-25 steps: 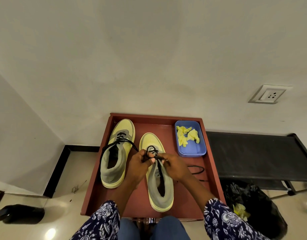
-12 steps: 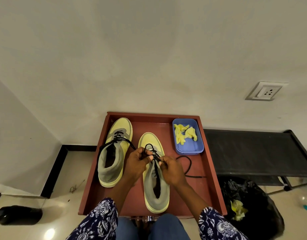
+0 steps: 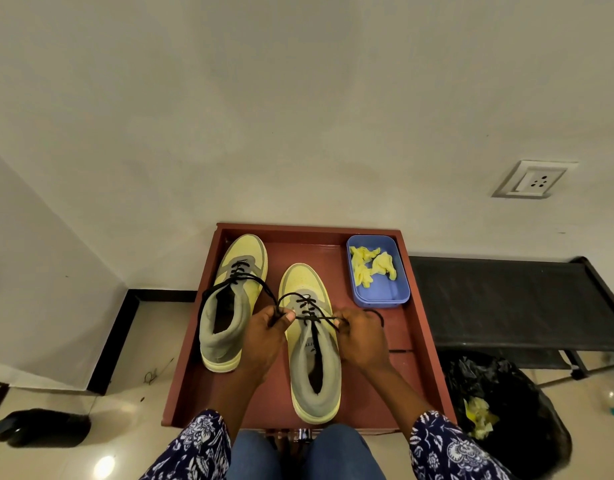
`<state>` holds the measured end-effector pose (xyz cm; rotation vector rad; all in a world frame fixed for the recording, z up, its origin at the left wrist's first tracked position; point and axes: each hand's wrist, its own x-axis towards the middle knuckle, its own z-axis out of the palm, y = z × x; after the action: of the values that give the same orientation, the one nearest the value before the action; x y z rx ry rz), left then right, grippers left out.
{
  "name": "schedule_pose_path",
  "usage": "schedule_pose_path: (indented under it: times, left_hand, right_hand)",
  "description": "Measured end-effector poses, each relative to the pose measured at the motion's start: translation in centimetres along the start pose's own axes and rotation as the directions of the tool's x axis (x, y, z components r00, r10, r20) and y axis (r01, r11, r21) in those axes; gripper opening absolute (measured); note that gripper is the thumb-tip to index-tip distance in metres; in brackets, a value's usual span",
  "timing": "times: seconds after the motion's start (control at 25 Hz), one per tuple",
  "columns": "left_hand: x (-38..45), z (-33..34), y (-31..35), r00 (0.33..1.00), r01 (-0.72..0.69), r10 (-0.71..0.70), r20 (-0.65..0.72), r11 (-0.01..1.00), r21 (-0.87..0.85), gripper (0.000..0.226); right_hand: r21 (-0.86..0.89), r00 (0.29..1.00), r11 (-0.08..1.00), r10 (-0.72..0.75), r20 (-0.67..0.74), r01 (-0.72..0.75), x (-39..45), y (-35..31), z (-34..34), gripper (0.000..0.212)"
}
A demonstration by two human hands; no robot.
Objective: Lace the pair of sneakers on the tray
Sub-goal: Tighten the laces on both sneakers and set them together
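While our left hand (image 3: 264,336) and right hand (image 3: 362,336) each pinch an end of the black lace (image 3: 310,311), we pull evenly across the near yellow-and-grey sneaker (image 3: 310,341) on the red-brown tray (image 3: 423,341).
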<state>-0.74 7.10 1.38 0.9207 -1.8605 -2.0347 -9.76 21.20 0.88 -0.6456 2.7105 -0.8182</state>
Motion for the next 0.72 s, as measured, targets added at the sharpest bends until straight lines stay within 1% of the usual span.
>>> schedule_pose_path:
  times: [0.16, 0.28, 0.36, 0.4, 0.44, 0.48, 0.52, 0.56, 0.6, 0.64, 0.68, 0.72]
  left_hand:
    - [-0.2, -0.4, -0.5, 1.0, 0.004, -0.004, 0.005, 1.0, 0.03, 0.016]
    - [0.0, -0.6, -1.3, 0.998, 0.039, -0.035, -0.056, 0.996, 0.078, 0.017]
    - [0.1, -0.5, -2.2, 0.987, 0.084, -0.073, -0.141, 0.994, 0.071, 0.017]
    - [0.0, -0.3, -2.5, 0.98, 0.107, -0.102, -0.17, 0.994, 0.025, 0.018]
    - [-0.1, 0.1, -2.5, 0.972, 0.14, -0.139, -0.19, 0.99, -0.008, 0.019]
    - [-0.3, 0.3, -2.7, 0.968, 0.148, -0.147, -0.201, 0.989, -0.013, 0.017]
    - [-0.6, 0.5, -2.4, 0.964, 0.141, -0.119, -0.236, 0.987, 0.075, 0.01]
    - [-0.8, 0.6, -2.2, 0.958, 0.11, -0.039, -0.285, 0.965, 0.238, 0.007]
    - [-1.0, 0.7, -2.0, 0.943, 0.038, 0.109, -0.315, 0.903, 0.427, 0.023]
    - [-1.0, 0.6, -2.0, 0.922, -0.075, 0.281, -0.265, 0.803, 0.591, 0.037]
    - [-1.2, 0.6, -1.9, 0.898, -0.177, 0.41, -0.159, 0.667, 0.723, 0.042]
    - [-1.3, 0.6, -1.7, 0.894, -0.241, 0.447, -0.03, 0.536, 0.809, 0.04]
  right_hand:
    - [-0.101, 1.0, 0.995, 0.013, 0.002, -0.013, -0.3, 0.6, -1.4, 0.018]
    - [-0.229, 1.0, 0.973, 0.02, 0.014, -0.016, -0.4, 0.6, -2.2, 0.018]
    - [-0.241, 0.999, 0.97, 0.047, -0.003, -0.047, -0.5, 0.5, -2.1, 0.02]
    - [-0.228, 0.997, 0.971, 0.076, 0.011, -0.072, -0.7, 0.3, -1.9, 0.021]
    - [-0.219, 0.994, 0.972, 0.098, 0.042, -0.087, -0.9, 0.2, -1.6, 0.022]
    - [-0.224, 0.99, 0.971, 0.11, 0.088, -0.088, -1.0, 0.0, -1.3, 0.024]
    - [-0.228, 0.985, 0.971, 0.101, 0.138, -0.068, -1.1, -0.1, -1.0, 0.029]
    - [-0.213, 0.981, 0.977, 0.072, 0.178, -0.033, -1.3, -0.4, -0.8, 0.036]
    - [-0.173, 0.978, 0.985, 0.03, 0.206, 0.007, -1.2, -0.5, -0.7, 0.046]
    - [-0.128, 0.974, 0.991, -0.012, 0.225, 0.041, -1.1, -0.6, -0.5, 0.054]
    - [-0.099, 0.972, 0.992, -0.055, 0.229, 0.079, -1.0, -0.7, -0.5, 0.057]
    - [-0.097, 0.97, 0.99, -0.081, 0.228, 0.105, -0.7, -0.8, -0.5, 0.055]
